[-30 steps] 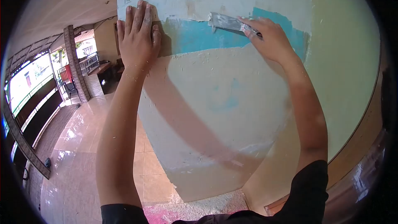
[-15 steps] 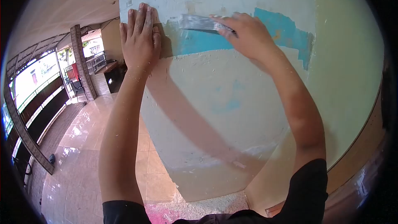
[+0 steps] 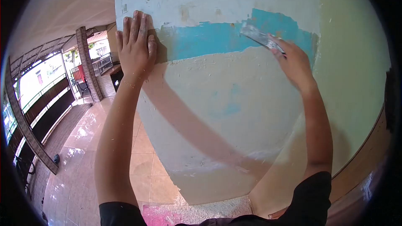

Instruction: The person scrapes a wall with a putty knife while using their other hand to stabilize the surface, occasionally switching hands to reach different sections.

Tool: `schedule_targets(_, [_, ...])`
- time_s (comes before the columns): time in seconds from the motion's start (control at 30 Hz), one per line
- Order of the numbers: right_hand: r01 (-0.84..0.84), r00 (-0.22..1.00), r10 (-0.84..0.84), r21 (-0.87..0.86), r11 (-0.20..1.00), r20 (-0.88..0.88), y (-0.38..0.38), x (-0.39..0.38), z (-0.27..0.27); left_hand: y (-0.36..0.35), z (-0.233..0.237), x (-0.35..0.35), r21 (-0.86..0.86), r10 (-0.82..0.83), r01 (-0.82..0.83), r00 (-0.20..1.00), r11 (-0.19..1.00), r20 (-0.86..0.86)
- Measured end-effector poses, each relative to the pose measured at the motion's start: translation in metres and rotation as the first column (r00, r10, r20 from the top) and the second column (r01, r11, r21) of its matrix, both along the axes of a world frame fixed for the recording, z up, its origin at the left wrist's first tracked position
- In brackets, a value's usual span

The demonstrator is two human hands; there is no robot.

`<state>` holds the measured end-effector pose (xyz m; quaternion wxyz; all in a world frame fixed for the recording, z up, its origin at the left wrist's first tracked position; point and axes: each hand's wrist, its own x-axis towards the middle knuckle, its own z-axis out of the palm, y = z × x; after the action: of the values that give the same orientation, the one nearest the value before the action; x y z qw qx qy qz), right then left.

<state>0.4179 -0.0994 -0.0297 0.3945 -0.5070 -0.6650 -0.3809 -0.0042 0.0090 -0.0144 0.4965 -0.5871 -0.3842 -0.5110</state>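
My right hand (image 3: 293,60) is closed round the handle of a scraper (image 3: 258,36), its pale blade blurred by motion. The blade lies over the bright blue band (image 3: 205,37) of bared paint that runs across the wall (image 3: 197,96). Above and below the band, a pale, chipped coat covers the wall. Flat against the wall's left edge rests my left hand (image 3: 136,52), fingers pointing up and a little apart, holding nothing. Whitish specks dot its fingers and forearm. A fainter blue patch (image 3: 230,102) shows lower down.
Pale flakes lie on a pink-and-white sheet (image 3: 167,215) at the wall's foot. On the left stretches a shiny tiled floor (image 3: 83,163) with slanted posts (image 3: 88,65) and a railing. A greenish wall (image 3: 351,79) adjoins at the right.
My right hand and the scraper have moved right and down along the band. More blue shows where the blade was. My left hand stays on the wall; the view has shifted slightly.
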Motion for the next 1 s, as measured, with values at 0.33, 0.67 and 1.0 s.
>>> schedule_targets(0.33, [0.049,0.954,-0.065,-0.063,0.997,-0.293,-0.002,0.120,-0.034,0.002,0.008,0.030,-0.008,0.133,-0.134,0.990,0.991,-0.041])
schedule_targets(0.67, [-0.074,0.841,0.144,0.154,0.985,-0.522,0.013,0.137,-0.030,-0.009,0.048,0.182,-0.028,0.116,-0.122,0.981,0.992,-0.155])
schedule_targets(1.0, [-0.190,0.846,0.251,0.174,0.966,-0.470,0.015,0.132,0.072,-0.003,0.123,0.234,0.060,0.123,-0.113,0.974,0.992,-0.191])
